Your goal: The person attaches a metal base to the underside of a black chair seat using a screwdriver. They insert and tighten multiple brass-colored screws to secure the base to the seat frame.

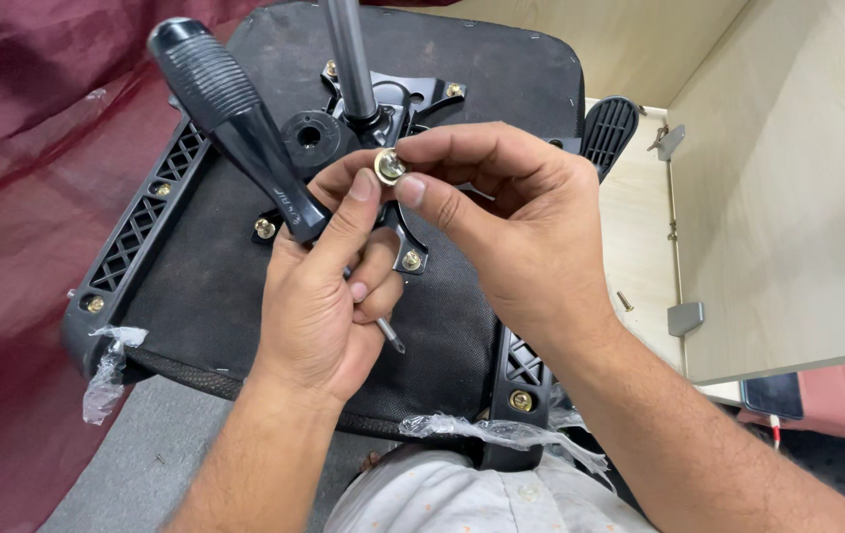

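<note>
An upturned black office chair seat (pixel 205 286) lies in front of me, its metal base plate (pixel 403 99) and steel post (pixel 351 54) pointing up. My left hand (pixel 329 296) grips a screwdriver with a black ribbed handle (pixel 230 109); its tip (pixel 396 341) sticks out below my fingers. A small brass-coloured bolt with a washer (pixel 390 166) is pinched between my left thumb and the thumb and forefinger of my right hand (pixel 511 232), just above the seat.
Brass bolts (pixel 519 400) sit in the black armrest brackets (pixel 141 222) on both sides. Torn clear plastic wrap (pixel 107 380) clings to the seat edge. A loose screw (pixel 625 301) lies on the pale wooden board (pixel 788 188) at right. Maroon cloth (pixel 18 197) is at left.
</note>
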